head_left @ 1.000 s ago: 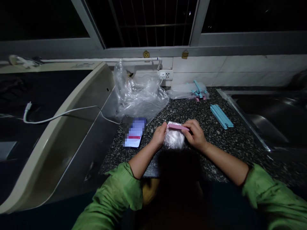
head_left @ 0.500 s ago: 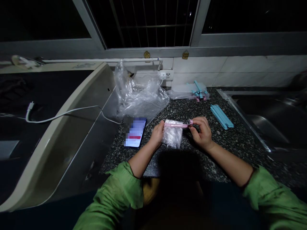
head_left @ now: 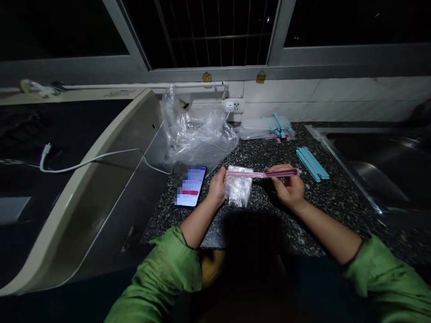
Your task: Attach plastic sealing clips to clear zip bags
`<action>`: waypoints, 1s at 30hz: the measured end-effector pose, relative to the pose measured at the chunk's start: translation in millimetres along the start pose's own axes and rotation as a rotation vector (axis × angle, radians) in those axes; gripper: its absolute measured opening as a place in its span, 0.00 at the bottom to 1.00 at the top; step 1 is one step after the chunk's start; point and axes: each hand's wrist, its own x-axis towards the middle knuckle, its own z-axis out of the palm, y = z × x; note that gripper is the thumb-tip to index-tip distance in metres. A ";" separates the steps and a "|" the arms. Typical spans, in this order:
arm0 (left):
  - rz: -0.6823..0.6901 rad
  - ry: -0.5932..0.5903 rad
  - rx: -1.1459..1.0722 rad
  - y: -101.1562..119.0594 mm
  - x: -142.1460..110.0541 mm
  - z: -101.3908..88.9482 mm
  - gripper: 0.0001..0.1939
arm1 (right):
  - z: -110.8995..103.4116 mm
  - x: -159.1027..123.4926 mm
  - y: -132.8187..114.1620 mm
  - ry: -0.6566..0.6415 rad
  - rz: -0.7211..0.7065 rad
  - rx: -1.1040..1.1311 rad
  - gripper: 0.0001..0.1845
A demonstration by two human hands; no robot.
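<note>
A pink hinged bag clip (head_left: 282, 173) is spread out nearly straight, its hinge between my two hands. My left hand (head_left: 217, 185) is closed around the clip's left end. Below that half lies a small folded clear plastic bag (head_left: 238, 190); whether my left fingers also pinch its edge I cannot tell. My right hand (head_left: 290, 192) has its thumb and fingers on the clip's right half, which reaches past the fingers to the right. The fingertips behind the clip are partly hidden.
A lit phone (head_left: 191, 186) lies left on the granite counter. Behind it is a crumpled clear plastic sheet (head_left: 202, 134). Blue clips (head_left: 312, 163) lie right, near the sink (head_left: 373, 166). More clips on clear bags (head_left: 259, 125) sit by the wall. A white cable (head_left: 90, 159) crosses the left side.
The clip's right half has swung out to the right, so the clip now lies extended. My right hand has moved slightly right, and my left hand slightly left with the bag.
</note>
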 end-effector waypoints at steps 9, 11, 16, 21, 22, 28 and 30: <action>-0.071 0.052 -0.072 6.8 -3.9 3.4 0.17 | 6.3 -6.6 0.3 0.057 0.168 0.189 0.04; -0.062 0.052 -0.069 8.5 -4.6 3.8 0.17 | 9.7 -8.9 0.6 0.078 0.192 0.231 0.04; -0.050 0.058 -0.033 9.4 -4.2 3.2 0.17 | 10.9 -11.2 4.2 0.043 0.177 0.191 0.06; -0.025 0.043 0.005 5.9 -1.6 -0.2 0.16 | 7.3 -11.1 10.3 -0.005 0.051 0.143 0.05; -0.013 0.036 0.019 5.2 -1.0 -1.0 0.16 | 7.1 -11.2 11.4 -0.012 0.034 0.141 0.05; 0.085 0.037 0.143 3.4 1.3 -4.7 0.17 | 7.4 -11.1 15.7 -0.043 -0.006 0.086 0.08; 0.114 0.042 0.182 2.9 1.8 -5.4 0.18 | 7.4 -11.1 15.9 -0.049 -0.018 0.090 0.08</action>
